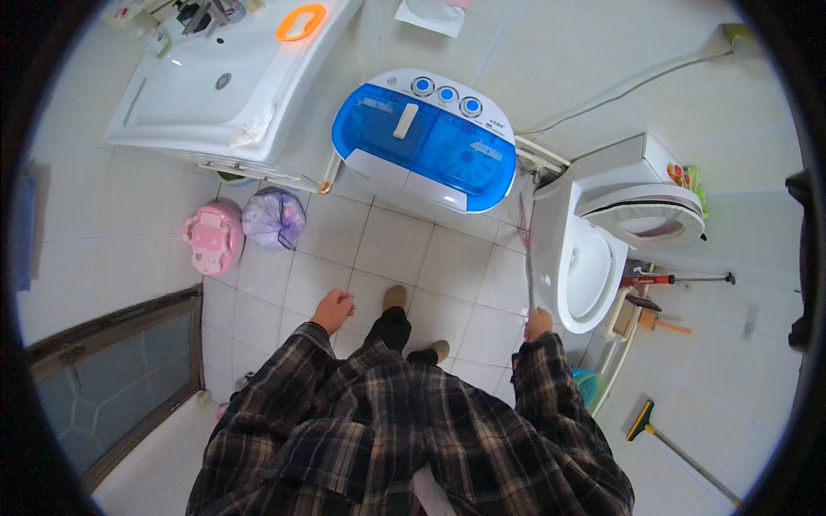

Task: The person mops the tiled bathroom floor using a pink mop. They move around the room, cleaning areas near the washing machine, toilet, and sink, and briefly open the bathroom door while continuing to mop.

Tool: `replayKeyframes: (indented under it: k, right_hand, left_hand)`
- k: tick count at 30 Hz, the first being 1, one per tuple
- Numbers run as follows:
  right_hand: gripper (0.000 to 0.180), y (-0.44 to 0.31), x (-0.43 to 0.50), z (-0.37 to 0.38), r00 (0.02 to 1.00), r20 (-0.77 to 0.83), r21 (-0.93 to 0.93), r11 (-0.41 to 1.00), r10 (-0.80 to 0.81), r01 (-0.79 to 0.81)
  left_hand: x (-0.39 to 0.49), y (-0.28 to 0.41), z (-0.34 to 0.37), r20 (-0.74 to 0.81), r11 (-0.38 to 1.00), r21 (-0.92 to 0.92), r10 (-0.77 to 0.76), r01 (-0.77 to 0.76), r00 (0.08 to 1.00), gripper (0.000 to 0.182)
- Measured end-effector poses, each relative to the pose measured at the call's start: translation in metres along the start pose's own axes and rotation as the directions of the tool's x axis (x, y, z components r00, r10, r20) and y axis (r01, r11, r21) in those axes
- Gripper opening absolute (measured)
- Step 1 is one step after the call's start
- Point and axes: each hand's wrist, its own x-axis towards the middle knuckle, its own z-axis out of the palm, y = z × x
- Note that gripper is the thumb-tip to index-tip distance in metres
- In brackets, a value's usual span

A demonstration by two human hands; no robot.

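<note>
My left hand hangs over the tiled floor with its fingers curled in and nothing visible in it. My right hand, beside the front of the white toilet, is closed around the near end of a thin grey pole. Away from me along the toilet's side runs that pole, to a pinkish far part too small to make out. Ahead stands a twin-tub washing machine with blue see-through lids, both down. A white bar-shaped object lies on its left lid.
A washbasin cabinet with an orange ring-shaped item fills the upper left. Below are a pink plastic potty and a tied purple bag. A squeegee, red-handled tool and teal basin line the right wall.
</note>
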Motion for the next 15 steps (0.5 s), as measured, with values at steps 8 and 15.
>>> replayKeyframes:
  k: [8,15]
  right_hand:
    - [0.015,-0.02,-0.01,0.025,0.935,0.114,0.626,0.707,0.335,-0.329]
    - [0.015,-0.031,0.031,-0.01,0.958,-0.281,0.182,0.976,-0.062,0.117]
  left_hand:
    - [-0.002,0.002,0.002,0.042,0.998,0.062,-0.011,0.009,0.999,0.025]
    - [0.001,0.006,0.003,-0.014,0.999,0.052,-0.004,0.004,1.0,0.02]
